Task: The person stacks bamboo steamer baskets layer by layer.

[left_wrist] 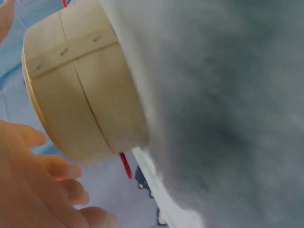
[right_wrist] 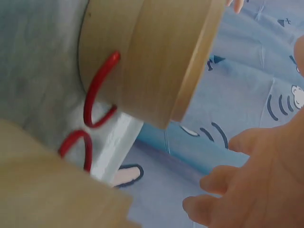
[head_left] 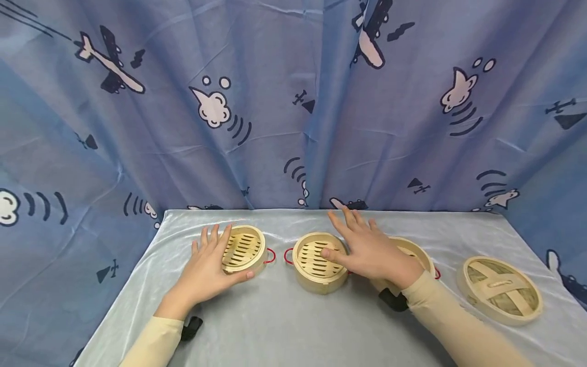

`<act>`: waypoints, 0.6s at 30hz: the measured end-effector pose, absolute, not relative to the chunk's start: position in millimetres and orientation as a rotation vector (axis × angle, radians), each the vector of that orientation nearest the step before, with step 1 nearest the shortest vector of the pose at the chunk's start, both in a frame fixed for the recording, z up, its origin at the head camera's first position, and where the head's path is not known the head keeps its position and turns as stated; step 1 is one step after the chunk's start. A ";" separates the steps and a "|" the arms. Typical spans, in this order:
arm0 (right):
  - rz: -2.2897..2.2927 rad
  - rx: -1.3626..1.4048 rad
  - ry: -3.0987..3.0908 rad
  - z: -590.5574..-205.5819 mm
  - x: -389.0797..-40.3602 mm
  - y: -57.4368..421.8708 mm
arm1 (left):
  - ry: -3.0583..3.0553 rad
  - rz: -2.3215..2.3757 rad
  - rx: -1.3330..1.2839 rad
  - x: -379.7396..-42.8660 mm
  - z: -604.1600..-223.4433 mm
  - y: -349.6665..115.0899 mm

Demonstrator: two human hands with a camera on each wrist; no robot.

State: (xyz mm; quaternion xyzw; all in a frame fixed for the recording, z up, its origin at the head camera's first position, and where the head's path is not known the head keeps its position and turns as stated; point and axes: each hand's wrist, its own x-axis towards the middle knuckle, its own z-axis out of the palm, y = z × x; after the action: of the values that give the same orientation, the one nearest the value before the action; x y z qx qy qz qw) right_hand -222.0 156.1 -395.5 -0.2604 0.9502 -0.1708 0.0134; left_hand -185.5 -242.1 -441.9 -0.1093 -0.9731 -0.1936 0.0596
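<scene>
Three small round bamboo steamer baskets with slatted bottoms and red side handles stand in a row. My left hand [head_left: 208, 267] is spread beside the left steamer basket [head_left: 245, 250], fingers along its far left side and thumb near its front. In the left wrist view, a gap shows between most fingers and the basket wall [left_wrist: 80, 80]. My right hand [head_left: 367, 250] hovers, fingers spread, over the right side of the middle steamer basket [head_left: 316, 267]. That hand and forearm partly hide the right steamer basket [head_left: 419, 252]. Neither hand grips anything.
A bamboo steamer lid [head_left: 500, 290] with crossed strips lies at the far right. Pale cloth covers the table [head_left: 293, 326]. Behind its back edge hangs a blue curtain [head_left: 275, 127] printed with planes and clouds.
</scene>
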 end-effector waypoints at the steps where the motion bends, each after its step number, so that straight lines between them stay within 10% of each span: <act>1: -0.525 -0.815 2.960 -397.8 -222.1 154.1 | -2.952 -0.600 -0.328 -184.5 -443.0 -244.6; 18: -0.553 -0.873 2.886 -423.1 -217.5 136.1 | -2.879 -1.142 -0.283 -183.6 -454.2 -267.2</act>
State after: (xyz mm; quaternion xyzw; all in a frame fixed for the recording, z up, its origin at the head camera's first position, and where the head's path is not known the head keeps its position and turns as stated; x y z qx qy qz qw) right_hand -217.5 136.1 -423.1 -0.2847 0.9408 -0.1802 0.0380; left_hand -183.6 -267.2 -454.2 -0.0909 -0.9256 -0.3671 0.0157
